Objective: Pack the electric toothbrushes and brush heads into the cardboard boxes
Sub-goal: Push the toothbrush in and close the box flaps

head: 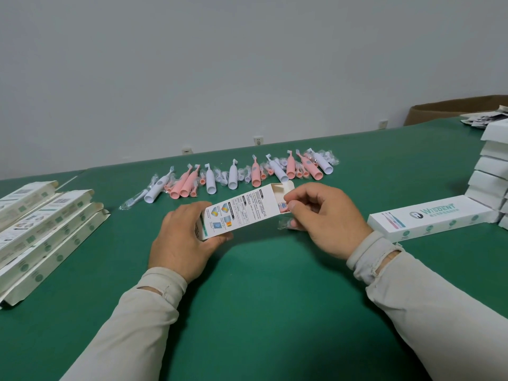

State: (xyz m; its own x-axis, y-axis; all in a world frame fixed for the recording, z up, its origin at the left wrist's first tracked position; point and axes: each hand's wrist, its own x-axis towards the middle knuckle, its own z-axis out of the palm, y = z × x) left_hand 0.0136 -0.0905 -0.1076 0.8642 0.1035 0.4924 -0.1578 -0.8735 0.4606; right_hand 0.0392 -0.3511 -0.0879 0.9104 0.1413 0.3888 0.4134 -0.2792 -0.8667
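closed white box point(431, 220) | brand "WISDENT" on top face | held box point(242, 211) | print too small to read

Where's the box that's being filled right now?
The box is mid-table in the head view, held between both hands, open end by the right hand, just in front of the toothbrush row.

The left hand point(181, 240) covers the near end of the held box point(242, 213), so whether that end is closed cannot be told. Behind the right hand's fingers point(295, 209), only pink bristle tips show at the box mouth; what lies deeper inside is hidden. Below those fingers, a wrapped brush head point(286, 223) is mostly covered. The box's printed text is too small to read. Far right of the fingers, the stacked white boxes point(492, 171) are cut off by the edge; far left, the flat box pile point(41, 232) is too.
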